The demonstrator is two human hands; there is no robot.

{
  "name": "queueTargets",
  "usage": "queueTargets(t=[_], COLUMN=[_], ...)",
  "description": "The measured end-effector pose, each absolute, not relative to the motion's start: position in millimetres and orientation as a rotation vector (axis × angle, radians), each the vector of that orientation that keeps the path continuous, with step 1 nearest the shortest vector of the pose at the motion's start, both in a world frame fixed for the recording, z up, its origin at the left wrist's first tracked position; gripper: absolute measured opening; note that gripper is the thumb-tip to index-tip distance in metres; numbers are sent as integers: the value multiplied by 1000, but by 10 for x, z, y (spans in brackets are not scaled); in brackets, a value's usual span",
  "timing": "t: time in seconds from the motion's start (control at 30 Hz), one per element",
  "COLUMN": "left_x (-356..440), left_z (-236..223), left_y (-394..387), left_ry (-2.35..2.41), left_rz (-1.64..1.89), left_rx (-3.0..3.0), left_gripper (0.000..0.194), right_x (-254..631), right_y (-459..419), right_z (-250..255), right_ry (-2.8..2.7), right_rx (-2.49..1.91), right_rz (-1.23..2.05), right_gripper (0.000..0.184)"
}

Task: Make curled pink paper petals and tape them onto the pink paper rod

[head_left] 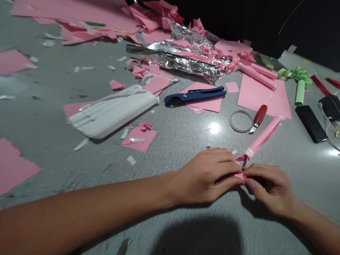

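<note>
A pink rolled paper tube point(262, 137) lies on the grey table point(186, 219), slanting up to the right, with a band of clear tape near its lower end. My left hand point(209, 175) and my right hand point(268, 186) meet at that lower end, where the paper splits into strips. Both hands pinch the pink strips between fingertips and thumbs, the fingers curled close together. A roll of clear tape point(241, 121) and a small knife with a red handle point(258, 117) lie just beyond the hands.
Blue cutters point(195, 96) lie on a pink sheet. A white flat pack point(113, 111) sits to the left, crumpled foil point(183, 53) and pink scraps at the back. More pink tubes point(259, 72), a green curled tube point(300, 86) and a black phone point(311, 124) are at right.
</note>
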State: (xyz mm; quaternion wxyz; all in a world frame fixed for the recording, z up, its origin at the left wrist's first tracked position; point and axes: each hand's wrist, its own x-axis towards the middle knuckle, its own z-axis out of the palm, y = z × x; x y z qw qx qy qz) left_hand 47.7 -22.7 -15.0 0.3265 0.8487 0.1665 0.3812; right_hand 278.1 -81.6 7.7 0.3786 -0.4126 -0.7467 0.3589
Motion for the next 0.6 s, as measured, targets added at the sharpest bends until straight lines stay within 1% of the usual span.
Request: queueTargets(t=[0.2,0.37,0.6], left_x=[478,475,478], left_z=[-136,-151,-142], left_y=[-224,-224,-227], left_ry=[456,453,462], left_rz=[992,998,985], left_rx=[2220,2226,2233], left_gripper=[13,13,13], right_x=[2798,2800,2795], right_y=[-813,-824,-825], right_z=[88,69,56], right_ry=[-1937,-1968,-1971], right_rx=[-1055,-1090,-1077], right_rz=[931,898,884], right_gripper=[23,12,17])
